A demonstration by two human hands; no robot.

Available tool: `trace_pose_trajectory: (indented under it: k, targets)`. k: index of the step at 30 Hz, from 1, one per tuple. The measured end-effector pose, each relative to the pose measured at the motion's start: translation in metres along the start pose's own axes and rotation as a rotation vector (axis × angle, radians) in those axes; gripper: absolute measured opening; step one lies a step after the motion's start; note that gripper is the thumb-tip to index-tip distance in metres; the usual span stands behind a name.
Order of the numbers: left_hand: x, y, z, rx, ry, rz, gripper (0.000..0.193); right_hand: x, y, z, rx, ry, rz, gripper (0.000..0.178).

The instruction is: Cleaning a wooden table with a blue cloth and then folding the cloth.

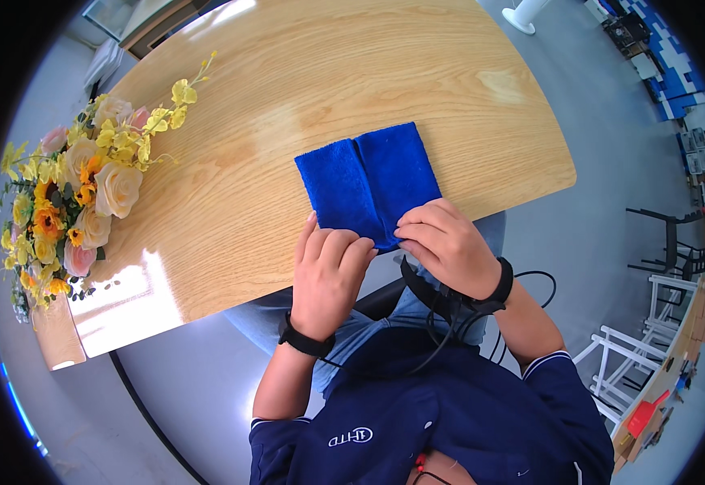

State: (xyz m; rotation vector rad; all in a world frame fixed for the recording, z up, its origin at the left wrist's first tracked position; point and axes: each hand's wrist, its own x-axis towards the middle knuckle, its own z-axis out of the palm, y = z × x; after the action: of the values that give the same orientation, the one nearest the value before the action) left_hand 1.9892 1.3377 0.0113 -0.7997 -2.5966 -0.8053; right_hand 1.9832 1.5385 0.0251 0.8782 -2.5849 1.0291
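Note:
A bright blue cloth point(338, 184), fuzzy like a towel, lies folded on the wooden table near its front edge. Its two side panels meet at a dark seam running down the middle. My left hand point(325, 271) has its fingers curled over the near left edge, fingertips close to the seam's lower end. At the near right corner, my right hand point(453, 246) pinches the edge between thumb and fingers. The hands are a small gap apart, and the fingers partly hide the cloth's near edge.
An arrangement of artificial-looking flowers point(78, 190) stands on the table's left side. Black cables point(542, 275) hang from my wristbands beside my lap. White chair frames point(635, 347) and another wooden table point(692, 347) are on the right. A white round base point(520, 22) stands beyond the table.

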Motion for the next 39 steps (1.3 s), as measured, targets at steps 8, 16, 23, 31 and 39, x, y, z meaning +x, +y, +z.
trace_pose_trajectory:
  k: [8,16,23,31,39]
  targets:
    - [0.000,0.003,0.001,0.039,0.019,0.010,0.020,-0.001,-0.001,0.002,0.003,0.021,0.000,0.017]
    - [0.001,0.007,0.004,0.026,0.032,-0.001,0.020,-0.005,0.000,0.011,0.048,0.111,-0.005,0.017]
    - [0.001,0.007,0.006,0.029,0.033,-0.007,0.017,-0.005,-0.003,0.010,-0.008,0.089,-0.026,0.018]
    - [0.003,0.008,0.004,0.013,0.024,-0.005,0.016,-0.011,-0.001,0.013,0.026,0.181,0.024,0.016]
    - [0.003,0.007,0.007,0.003,0.045,0.010,0.017,-0.011,-0.004,0.018,0.032,0.227,0.056,0.018]
